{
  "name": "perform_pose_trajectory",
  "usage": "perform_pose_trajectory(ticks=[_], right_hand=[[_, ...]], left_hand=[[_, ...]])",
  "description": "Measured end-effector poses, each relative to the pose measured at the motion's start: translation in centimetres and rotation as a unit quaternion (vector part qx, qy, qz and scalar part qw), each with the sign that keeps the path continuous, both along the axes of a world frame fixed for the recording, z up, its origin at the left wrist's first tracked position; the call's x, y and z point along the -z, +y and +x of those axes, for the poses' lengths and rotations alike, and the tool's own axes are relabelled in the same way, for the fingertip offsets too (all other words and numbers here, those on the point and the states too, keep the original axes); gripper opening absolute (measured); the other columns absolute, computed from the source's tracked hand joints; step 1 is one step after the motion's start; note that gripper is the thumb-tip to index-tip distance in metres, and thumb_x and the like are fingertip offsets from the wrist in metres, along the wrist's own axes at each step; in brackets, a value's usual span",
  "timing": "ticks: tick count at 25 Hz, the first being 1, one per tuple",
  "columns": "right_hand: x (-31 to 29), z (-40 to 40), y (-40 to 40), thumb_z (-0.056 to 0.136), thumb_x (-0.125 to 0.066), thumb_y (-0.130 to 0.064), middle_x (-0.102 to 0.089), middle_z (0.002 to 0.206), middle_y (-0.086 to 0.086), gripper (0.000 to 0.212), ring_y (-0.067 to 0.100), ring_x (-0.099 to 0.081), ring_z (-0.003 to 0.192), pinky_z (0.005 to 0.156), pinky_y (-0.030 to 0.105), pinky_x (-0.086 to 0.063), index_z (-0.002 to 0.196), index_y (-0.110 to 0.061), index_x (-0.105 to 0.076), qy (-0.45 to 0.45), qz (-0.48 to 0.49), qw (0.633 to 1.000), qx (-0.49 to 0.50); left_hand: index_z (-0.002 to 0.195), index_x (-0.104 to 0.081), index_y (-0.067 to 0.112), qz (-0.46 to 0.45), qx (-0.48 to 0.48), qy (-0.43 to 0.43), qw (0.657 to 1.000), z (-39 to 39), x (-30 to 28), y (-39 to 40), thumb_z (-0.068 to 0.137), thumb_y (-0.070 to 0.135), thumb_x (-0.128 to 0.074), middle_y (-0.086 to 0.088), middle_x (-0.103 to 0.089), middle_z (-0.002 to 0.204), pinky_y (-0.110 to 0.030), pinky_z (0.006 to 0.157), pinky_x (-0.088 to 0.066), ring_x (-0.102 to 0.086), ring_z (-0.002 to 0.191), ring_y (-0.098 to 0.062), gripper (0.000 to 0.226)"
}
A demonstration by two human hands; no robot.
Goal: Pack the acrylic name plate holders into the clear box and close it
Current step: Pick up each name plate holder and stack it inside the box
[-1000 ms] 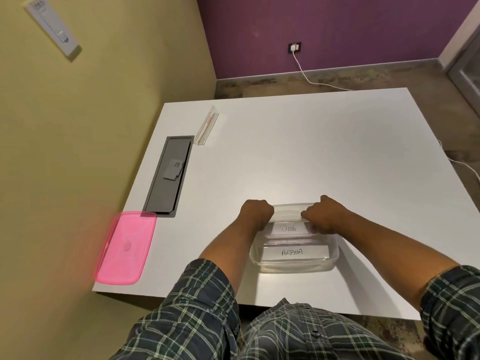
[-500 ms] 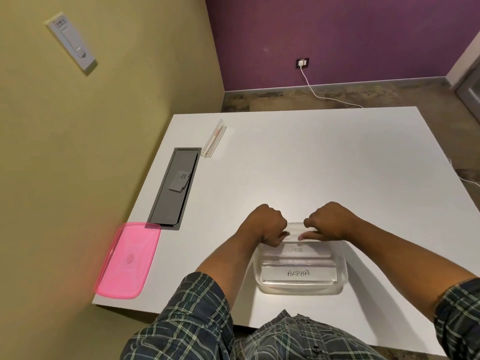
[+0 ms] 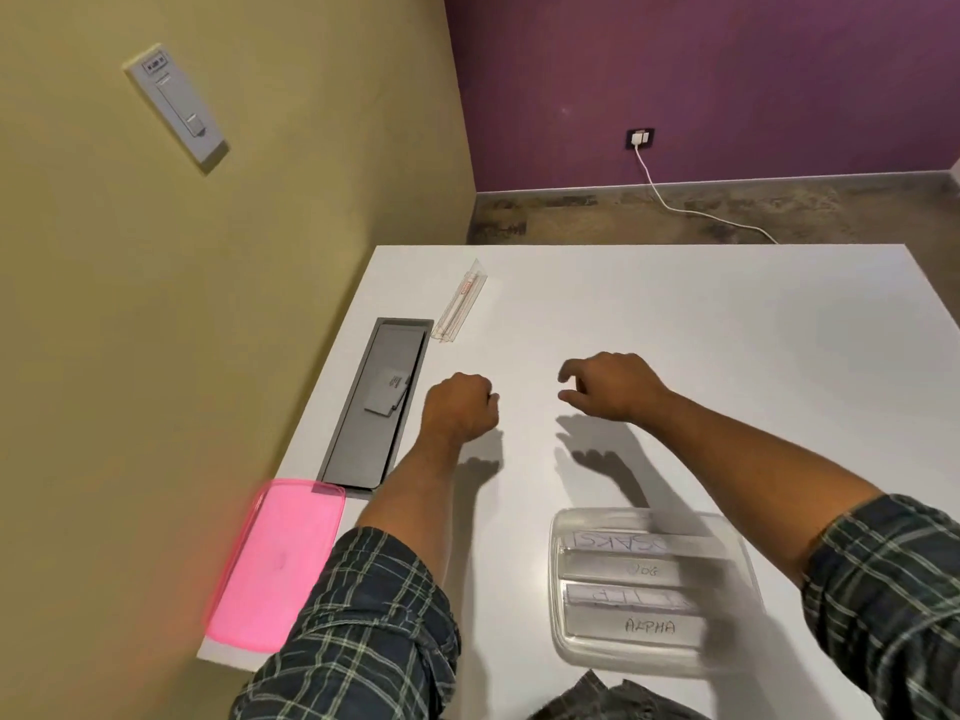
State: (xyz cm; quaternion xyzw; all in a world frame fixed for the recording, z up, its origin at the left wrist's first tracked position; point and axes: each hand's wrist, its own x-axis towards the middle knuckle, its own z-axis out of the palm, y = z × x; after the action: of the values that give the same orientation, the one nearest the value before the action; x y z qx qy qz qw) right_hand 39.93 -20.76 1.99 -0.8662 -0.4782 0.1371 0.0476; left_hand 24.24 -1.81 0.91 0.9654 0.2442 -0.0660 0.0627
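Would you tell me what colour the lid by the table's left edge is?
The lid is translucent pink, seen in the head view.

On the white table [image 3: 727,324] the clear box [image 3: 558,589] stands near the front edge with two name plate holders [image 3: 644,597] inside, one reading DOG, one ALPHA. Both hands are above the table, beyond the box. The left hand [image 3: 460,410] is a fist; the right hand [image 3: 610,387] has loosely curled fingers. One more holder [image 3: 462,301] lies far left, beside a grey hatch [image 3: 376,402]. The pink lid [image 3: 275,563] overhangs the left corner.
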Motion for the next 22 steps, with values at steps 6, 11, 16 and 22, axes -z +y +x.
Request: perform_pose_trajectory(ticks=[6,11,16,22], right_hand=[[2.2,2.7,10.1,0.093,-0.057,-0.051,-0.059,0.139,-0.005,0.066,0.022,-0.056,0.126,0.093,0.039,-0.05,0.151,-0.028,-0.035,0.054,-0.046,0.997,-0.016],[4.5,5.6,16.3,0.095,-0.057,-0.051,-0.042,0.157,0.0,0.073,0.025,-0.044,0.141,0.104,0.043,-0.045,0.157,-0.028,-0.026,0.037,-0.087,0.993,-0.065],[8.2,6.2,20.2,0.096,-0.058,-0.041,-0.029,0.165,-0.001,0.077,0.025,-0.034,0.148,0.114,0.044,-0.037,0.16,-0.025,-0.018,0.138,-0.04,0.989,-0.023],[12.5,5.1,24.6,0.099,-0.051,-0.027,-0.018,0.168,-0.002,0.075,0.025,-0.03,0.15,0.119,0.044,-0.031,0.162,-0.022,-0.01,0.22,-0.003,0.976,0.002]], left_hand=[[0.123,-0.064,0.019,-0.121,-0.142,-0.065,0.98,2.0,2.3,7.2,0.093,0.034,-0.054,-0.002,-0.074,0.11,-0.032,0.082,-0.049,-0.065,0.108,-0.025,0.035],[0.135,-0.059,0.012,-0.206,-0.198,-0.119,0.951,5.3,4.8,11.2,0.094,0.031,-0.061,-0.008,-0.067,0.128,-0.034,0.097,-0.05,-0.061,0.12,-0.026,0.045],[0.138,-0.055,0.009,-0.265,-0.256,-0.185,0.911,8.3,7.8,13.9,0.095,0.024,-0.06,-0.01,-0.065,0.13,-0.026,0.09,-0.046,-0.062,0.118,-0.026,0.045],[0.146,-0.05,0.01,-0.338,-0.345,-0.216,0.848,11.2,10.5,16.1,0.102,0.023,-0.052,-0.009,-0.057,0.142,-0.032,0.112,-0.04,-0.054,0.131,-0.025,0.046]])
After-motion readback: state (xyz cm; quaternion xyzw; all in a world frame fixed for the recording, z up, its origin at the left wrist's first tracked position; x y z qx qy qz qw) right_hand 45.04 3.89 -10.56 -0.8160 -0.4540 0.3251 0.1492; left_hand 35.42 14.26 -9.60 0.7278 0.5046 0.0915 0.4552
